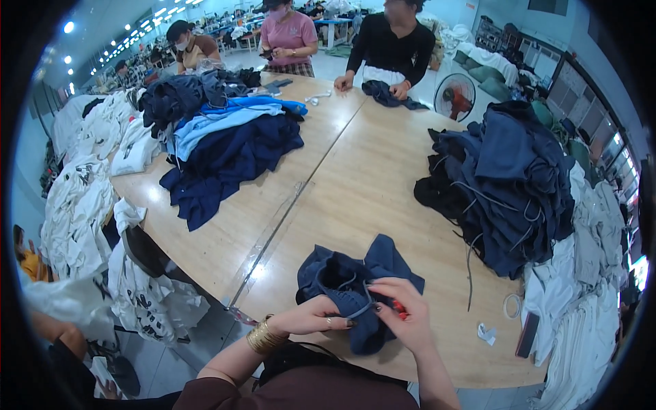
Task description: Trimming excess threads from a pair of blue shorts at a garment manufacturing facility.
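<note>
- Navy garment point(393, 260): lies bunched on the surface point(362, 191) at the near edge, directly in front of me, with a gathered opening facing up.
- Grey cord point(370, 295): runs along the gathered edge of that opening, between my two hands.
- Left: the fingers of my left hand point(314, 318) are clamped on the garment's near edge, thumb on top; gold bracelets point(263, 337) circle the wrist.
- Right: the fingers of my right hand point(410, 316) are curled around a red object point(400, 309), mostly hidden by the hand. Index and thumb tips sit at the cord, slightly apart; I cannot tell whether they pinch it.
- Near right: a white scrap point(486, 333) and a pale ring point(512, 306) lie on the surface.
- Far right: a tall heap of dark blue clothing point(512, 164), loose cords trailing, with white garments point(581, 328) beyond the edge.
- Far left: a stack of navy and light blue clothing point(236, 150); white printed garments point(78, 198) hang outside it.
- Opposite side: a person in a black top point(393, 44) has one hand on a dark cloth point(393, 94); a fan point(456, 98) stands nearby.
</note>
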{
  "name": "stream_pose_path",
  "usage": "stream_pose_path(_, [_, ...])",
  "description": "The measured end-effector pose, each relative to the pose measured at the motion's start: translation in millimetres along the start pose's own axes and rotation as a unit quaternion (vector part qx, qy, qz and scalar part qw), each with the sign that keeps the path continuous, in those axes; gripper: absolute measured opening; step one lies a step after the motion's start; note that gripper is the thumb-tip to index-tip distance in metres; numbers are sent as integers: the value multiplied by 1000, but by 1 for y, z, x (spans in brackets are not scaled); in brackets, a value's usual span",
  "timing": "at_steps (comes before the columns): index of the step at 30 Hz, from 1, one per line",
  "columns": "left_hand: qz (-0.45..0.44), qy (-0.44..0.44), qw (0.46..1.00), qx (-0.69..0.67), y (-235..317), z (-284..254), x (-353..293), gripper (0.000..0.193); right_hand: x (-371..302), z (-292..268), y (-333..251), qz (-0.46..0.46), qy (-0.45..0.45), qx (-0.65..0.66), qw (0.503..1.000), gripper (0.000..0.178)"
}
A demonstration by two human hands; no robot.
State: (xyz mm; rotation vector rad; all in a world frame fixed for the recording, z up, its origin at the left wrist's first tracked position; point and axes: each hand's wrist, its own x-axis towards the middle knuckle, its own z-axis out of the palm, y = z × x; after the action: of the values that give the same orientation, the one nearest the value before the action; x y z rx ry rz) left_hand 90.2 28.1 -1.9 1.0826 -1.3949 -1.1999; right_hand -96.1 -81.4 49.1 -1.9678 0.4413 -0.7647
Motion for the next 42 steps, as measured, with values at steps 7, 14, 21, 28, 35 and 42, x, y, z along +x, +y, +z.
stream_pose_path(7, [-123,-29,952,-280,11,-34,11,26,40,10,-9,117,-219,112,962,50])
stream_pose_path(14, [-152,-25,977,-145,43,-31,35,27,35,10,9,-14,-81,-53,995,31])
stream_pose_path(21, [-116,-85,989,-40,37,-20,32,19,0,-4,24,166,-12,218,962,11])
stream_pose_path(28, [-125,-27,991,-48,19,-1,25,25,-24,-2,35,162,-10,75,984,14])
stream_pose_path(35, [-142,28,989,-10,10,6,22,29,-31,7,47,172,122,93,973,12])
stream_pose_path(42, [-133,-14,988,72,6,12,20,29,-29,4,31,99,42,-83,991,12])
